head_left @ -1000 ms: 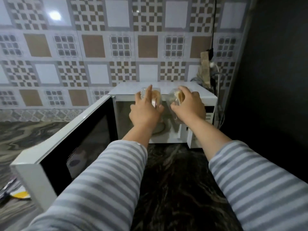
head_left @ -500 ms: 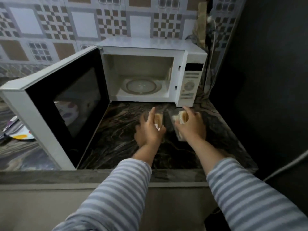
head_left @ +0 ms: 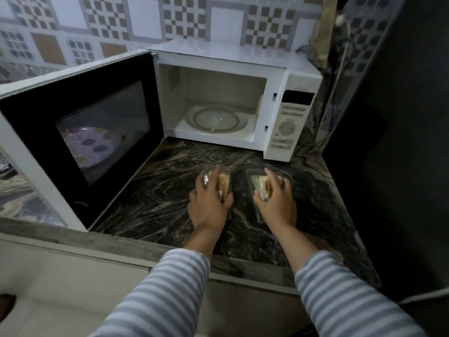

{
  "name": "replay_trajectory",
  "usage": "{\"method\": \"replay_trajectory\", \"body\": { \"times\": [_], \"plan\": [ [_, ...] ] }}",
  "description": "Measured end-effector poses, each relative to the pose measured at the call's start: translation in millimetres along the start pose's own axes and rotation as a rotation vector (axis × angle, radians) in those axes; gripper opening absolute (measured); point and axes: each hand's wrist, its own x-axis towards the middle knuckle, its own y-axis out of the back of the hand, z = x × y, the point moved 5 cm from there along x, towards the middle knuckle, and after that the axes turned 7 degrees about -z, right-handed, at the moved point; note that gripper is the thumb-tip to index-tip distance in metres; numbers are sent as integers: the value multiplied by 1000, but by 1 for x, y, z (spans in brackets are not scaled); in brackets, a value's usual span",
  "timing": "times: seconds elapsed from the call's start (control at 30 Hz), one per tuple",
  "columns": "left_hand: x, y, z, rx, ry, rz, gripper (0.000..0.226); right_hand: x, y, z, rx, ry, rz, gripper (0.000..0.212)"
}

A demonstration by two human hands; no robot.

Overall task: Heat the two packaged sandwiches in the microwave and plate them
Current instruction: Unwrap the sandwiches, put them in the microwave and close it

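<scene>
- Hands work a dark marble counter point(head_left: 155, 203): the left hand point(head_left: 209, 205) grips one packaged sandwich point(head_left: 224, 182), fingers curled over its clear wrap.
- At 3 o'clock of it, the right hand point(head_left: 277, 203) holds the second packaged sandwich point(head_left: 261, 188).
- At 12 o'clock, the white microwave point(head_left: 289, 122) stands with its door point(head_left: 80, 132) swung wide and its turntable point(head_left: 216, 119) bare.

I see my left hand point(head_left: 209, 206) gripping one packaged sandwich point(head_left: 223, 181) and my right hand point(head_left: 277, 203) gripping the other packaged sandwich point(head_left: 261, 187), both low over the dark marble counter point(head_left: 155, 190), before the white microwave point(head_left: 286, 110), its door point(head_left: 80, 132) swung wide.
</scene>
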Motion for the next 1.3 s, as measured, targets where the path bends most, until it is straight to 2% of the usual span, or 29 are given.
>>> {"method": "replay_trajectory", "body": {
  "times": [0.13,0.2,0.27,0.37,0.43,0.53,0.63,0.73,1.0,1.17,1.3],
  "plan": [
    [7,-1,0,26,11,-19,78,13,-9,2,-35,-5,-128,69],
    [11,-1,-2,17,-19,-71,78,12,-10,-2,-142,26,-99,70],
    [14,0,-5,-35,-67,-117,71,4,-6,-14,-230,161,39,62],
    [15,10,-14,-186,-130,-166,61,-13,-5,-35,-174,447,189,39],
    [13,18,-25,-231,-174,-212,58,-25,-12,-46,-87,617,153,25],
    [5,28,-45,-215,-204,-293,66,-42,-26,-55,17,778,-12,15],
    [-5,26,-56,-18,-242,-325,70,-51,-39,-53,53,768,-140,14],
    [-8,20,-61,133,-299,-298,80,-52,-44,-51,64,762,-158,13],
    [-8,14,-62,262,-316,-266,82,-55,-46,-53,48,760,-115,12],
    [-9,13,-62,297,-305,-289,78,-57,-45,-58,40,792,-92,24],
    [-10,13,-61,346,-304,-293,78,-58,-49,-56,16,799,-108,13]
  ]
}}
